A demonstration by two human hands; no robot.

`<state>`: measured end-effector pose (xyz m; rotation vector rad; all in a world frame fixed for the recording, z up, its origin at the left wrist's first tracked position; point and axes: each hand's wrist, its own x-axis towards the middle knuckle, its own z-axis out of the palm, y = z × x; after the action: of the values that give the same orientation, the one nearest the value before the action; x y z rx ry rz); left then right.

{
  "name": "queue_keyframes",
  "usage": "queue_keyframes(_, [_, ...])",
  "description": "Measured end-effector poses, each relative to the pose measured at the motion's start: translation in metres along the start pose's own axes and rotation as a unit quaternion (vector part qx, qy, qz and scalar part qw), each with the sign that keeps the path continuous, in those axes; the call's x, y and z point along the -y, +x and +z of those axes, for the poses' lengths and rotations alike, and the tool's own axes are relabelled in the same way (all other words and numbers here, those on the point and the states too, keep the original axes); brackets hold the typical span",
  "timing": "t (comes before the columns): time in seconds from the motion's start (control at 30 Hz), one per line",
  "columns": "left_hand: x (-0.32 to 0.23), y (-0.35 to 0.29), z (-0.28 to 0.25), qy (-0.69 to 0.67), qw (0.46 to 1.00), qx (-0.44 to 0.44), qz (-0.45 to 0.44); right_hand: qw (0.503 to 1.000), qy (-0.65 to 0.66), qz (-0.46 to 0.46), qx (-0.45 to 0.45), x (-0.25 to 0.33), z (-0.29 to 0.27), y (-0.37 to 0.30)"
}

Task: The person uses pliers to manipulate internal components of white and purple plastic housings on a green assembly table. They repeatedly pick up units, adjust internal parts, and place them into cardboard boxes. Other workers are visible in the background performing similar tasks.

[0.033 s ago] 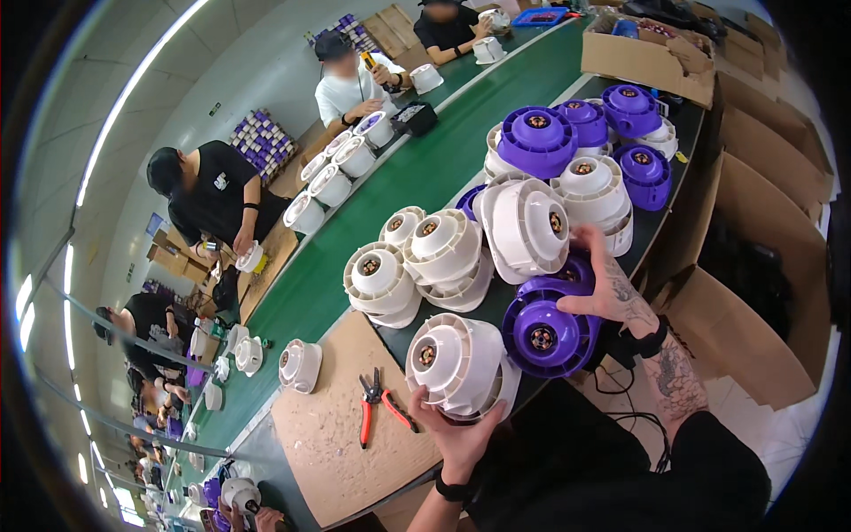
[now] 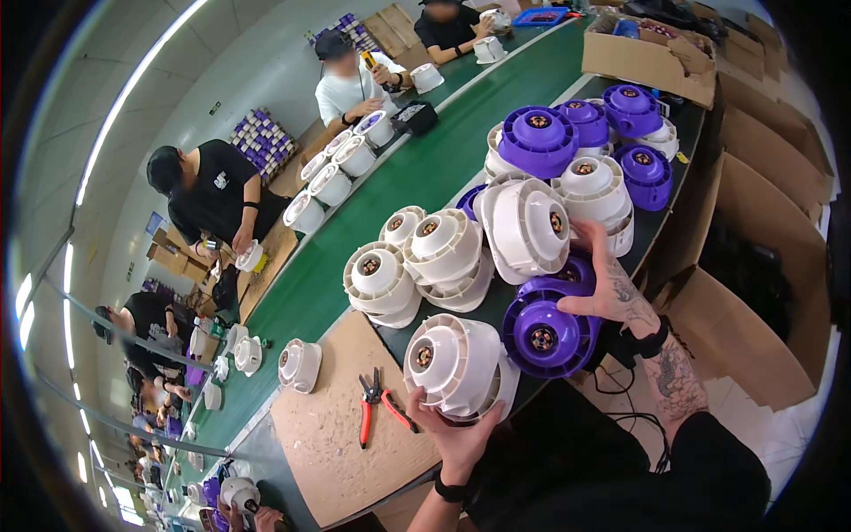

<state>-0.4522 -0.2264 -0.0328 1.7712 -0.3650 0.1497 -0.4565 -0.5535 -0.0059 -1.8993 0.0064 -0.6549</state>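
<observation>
My left hand (image 2: pixel 456 436) holds the near white motor housing (image 2: pixel 452 362) by its lower rim, thumb and fingers apart around it. The housing is tilted, with a dark round centre and copper-coloured parts facing left. My right hand (image 2: pixel 610 285) has its fingers spread beside the stack. Its fingertips are near the edge of a tilted white housing (image 2: pixel 525 226), and its thumb lies over the rim of a purple housing (image 2: pixel 548 335). Whether the fingertips press on anything is hard to see. Several white housings (image 2: pixel 370 270) stand stacked to the left of it.
Pliers with red handles (image 2: pixel 377 408) lie on a cardboard sheet (image 2: pixel 332 443). A green conveyor belt (image 2: pixel 425 168) runs beyond, with co-workers along its far side. Open cardboard boxes (image 2: pixel 753 293) stand at right. More purple housings (image 2: pixel 536 142) are piled at the back.
The white housing in my left hand has shifted very slightly to the left. My right hand has barely moved.
</observation>
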Motion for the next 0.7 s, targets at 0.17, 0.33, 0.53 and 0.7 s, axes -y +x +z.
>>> queue_keyframes(0.17, [0.003, -0.003, -0.002, -0.006, 1.000, -0.024, 0.003, 0.996, -0.047, -0.023, 0.065, 0.003, -0.009, 0.015])
queue_keyframes(0.33, [0.004, -0.019, -0.001, -0.037, 0.998, -0.043, 0.009, 0.992, 0.021, 0.047, 0.117, 0.005, -0.015, 0.020])
queue_keyframes(0.53, [-0.006, -0.069, -0.029, -0.112, 0.990, -0.087, 0.026, 0.992, 0.056, 0.034, 0.112, -0.020, 0.002, 0.018])
queue_keyframes(0.7, [-0.032, -0.137, -0.087, -0.031, 0.993, -0.106, 0.047, 0.990, 0.090, 0.091, 0.065, -0.040, -0.004, 0.002])
